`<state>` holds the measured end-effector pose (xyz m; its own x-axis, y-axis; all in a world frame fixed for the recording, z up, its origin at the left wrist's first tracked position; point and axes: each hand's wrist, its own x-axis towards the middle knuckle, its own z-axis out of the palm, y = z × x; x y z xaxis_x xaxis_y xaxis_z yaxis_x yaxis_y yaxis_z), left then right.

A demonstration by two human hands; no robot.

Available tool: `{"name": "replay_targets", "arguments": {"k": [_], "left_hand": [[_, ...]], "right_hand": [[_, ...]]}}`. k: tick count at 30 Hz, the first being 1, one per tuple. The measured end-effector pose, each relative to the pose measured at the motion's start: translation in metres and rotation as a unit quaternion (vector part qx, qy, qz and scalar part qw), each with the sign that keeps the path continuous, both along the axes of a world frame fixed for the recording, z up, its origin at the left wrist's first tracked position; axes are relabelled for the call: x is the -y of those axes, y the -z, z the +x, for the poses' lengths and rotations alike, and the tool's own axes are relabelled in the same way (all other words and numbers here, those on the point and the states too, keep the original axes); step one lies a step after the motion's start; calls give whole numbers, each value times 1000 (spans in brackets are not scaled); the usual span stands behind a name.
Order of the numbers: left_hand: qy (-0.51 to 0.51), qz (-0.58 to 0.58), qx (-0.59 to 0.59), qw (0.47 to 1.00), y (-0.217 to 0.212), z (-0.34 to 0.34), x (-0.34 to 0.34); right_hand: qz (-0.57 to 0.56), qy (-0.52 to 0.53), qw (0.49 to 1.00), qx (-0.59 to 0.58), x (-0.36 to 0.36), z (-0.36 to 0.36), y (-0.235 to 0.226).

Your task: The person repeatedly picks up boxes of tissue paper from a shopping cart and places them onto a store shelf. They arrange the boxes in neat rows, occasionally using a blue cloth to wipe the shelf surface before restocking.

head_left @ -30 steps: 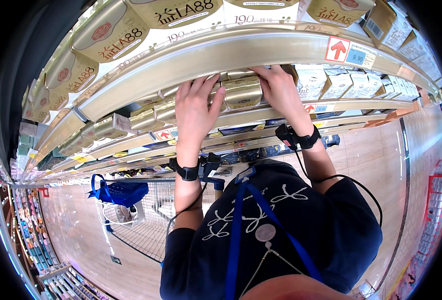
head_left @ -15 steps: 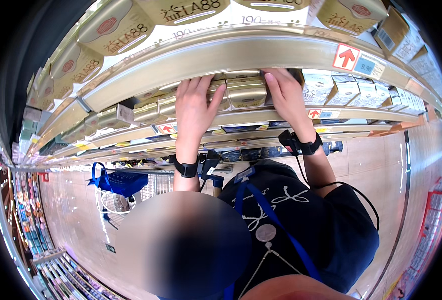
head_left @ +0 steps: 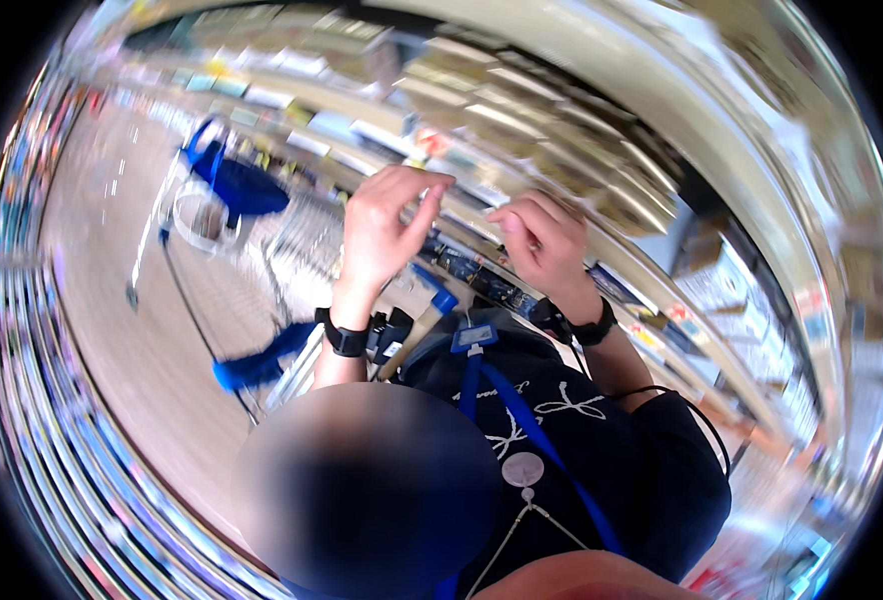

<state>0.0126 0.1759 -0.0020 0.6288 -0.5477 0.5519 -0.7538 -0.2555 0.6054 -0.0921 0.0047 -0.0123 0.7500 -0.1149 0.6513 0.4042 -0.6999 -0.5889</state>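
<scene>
My left hand (head_left: pixel 382 228) hangs in the air in front of the shelves, fingers bent to the right and thumb held apart, with nothing seen in it. Close by on the right, my right hand (head_left: pixel 550 240) is loosely curled, its fingers drawn in near the thumb and no object showing. Rows of gold boxes (head_left: pixel 537 125) stand on the shelf beyond both hands, smeared by motion. A black band circles each wrist, with a small dark device attached.
A wire shopping cart (head_left: pixel 307 245) stands at my left, with a blue bag (head_left: pixel 247 185) at it. White boxes (head_left: pixel 747 315) line the shelf on the right. Colourful stocked shelves (head_left: pixel 92 410) run along the left, across the pale floor (head_left: pixel 112 230).
Both hands have come away from the gold boxes on the shelf and back toward me, the right one curling. The whole view has turned, so the shelves now slant and blur.
</scene>
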Motion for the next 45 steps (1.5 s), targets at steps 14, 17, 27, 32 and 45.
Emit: {"name": "replay_targets", "arguments": {"k": [14,17,27,32,45], "left_hand": [[-273,170,-425,846,230,85,-309],[-238,227,-512,794,348,108,-339],[-324,-8,-705,630,610,100,-310],[-407,55,-645,645,648,102,-283],[-365,66,-618,693,606,118,-282]], "right_hand": [[-110,-352,808,-459,-252,234,183],[-344,-348,705,-513,-295,270,243],[-320,-259,694,-591,-305,309,474],[-401,-238,708,-530,-295,311,544],[-474,-166,722,-476,-300,291,542]]}}
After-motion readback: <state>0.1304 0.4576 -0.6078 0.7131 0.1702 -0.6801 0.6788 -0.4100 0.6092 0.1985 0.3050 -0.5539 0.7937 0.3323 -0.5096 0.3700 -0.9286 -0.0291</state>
